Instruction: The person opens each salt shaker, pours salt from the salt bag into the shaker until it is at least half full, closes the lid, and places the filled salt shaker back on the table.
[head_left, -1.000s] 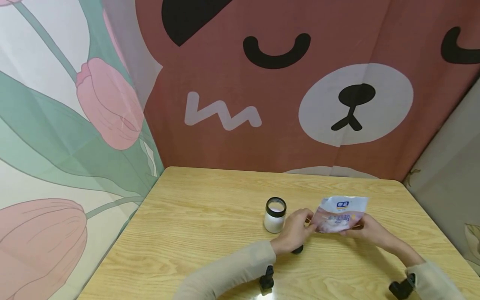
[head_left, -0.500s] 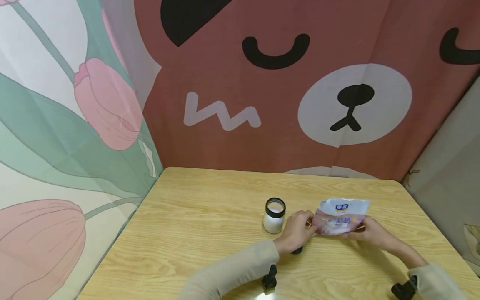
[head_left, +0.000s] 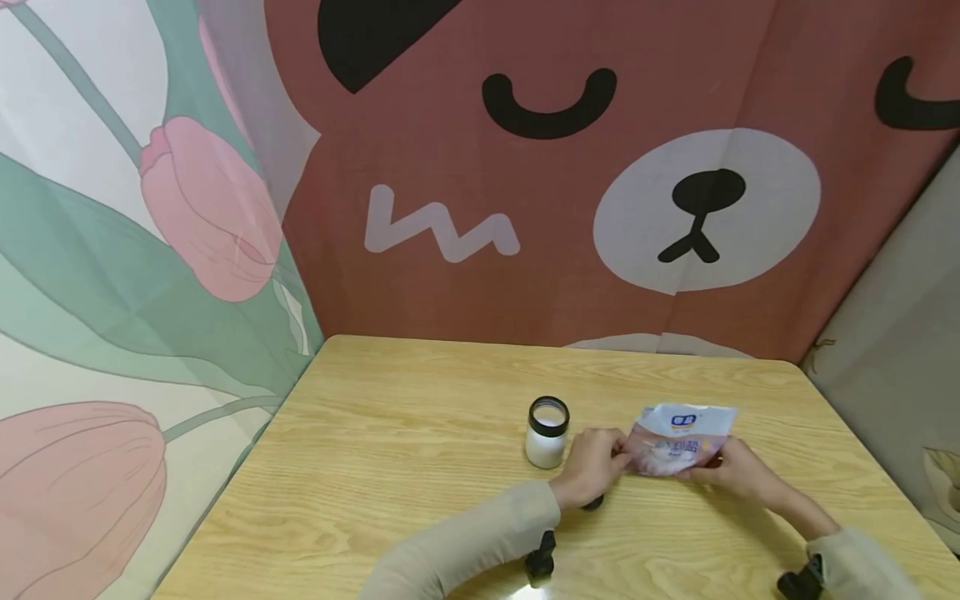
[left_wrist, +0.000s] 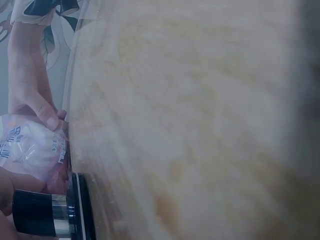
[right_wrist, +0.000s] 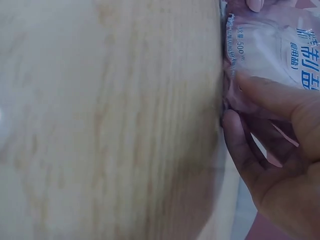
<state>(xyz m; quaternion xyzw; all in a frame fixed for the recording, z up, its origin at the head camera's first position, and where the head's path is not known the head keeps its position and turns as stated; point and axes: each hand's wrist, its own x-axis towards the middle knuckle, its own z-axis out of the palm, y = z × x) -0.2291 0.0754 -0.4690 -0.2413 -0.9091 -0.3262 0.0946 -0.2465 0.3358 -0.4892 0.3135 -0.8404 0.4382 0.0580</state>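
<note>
A pink and white plastic bag of salt (head_left: 678, 442) is held between both hands, its top edge up and its lower edge close to the table. My left hand (head_left: 594, 467) pinches the bag's left side. On the right, my right hand (head_left: 738, 475) grips the lower right part, with thumb in front, as the right wrist view shows on the bag (right_wrist: 270, 55). Just left of my left hand stands a glass jar (head_left: 546, 448) with a black rim and white contents. A black cylindrical piece (left_wrist: 32, 212) with a silvery band shows beside the left hand; its kind is unclear.
The light wooden table (head_left: 390, 450) extends to both sides and behind the jar. A hanging cloth with a bear print (head_left: 450, 300) closes off the back, and a flower-print cloth (head_left: 210, 217) the left side. Black devices (head_left: 540, 560) sit at the wrists.
Both hands have lowered the salt bag slightly toward the table, keeping their holds. The jar stays where it stood; the whole head view has shifted a little.
</note>
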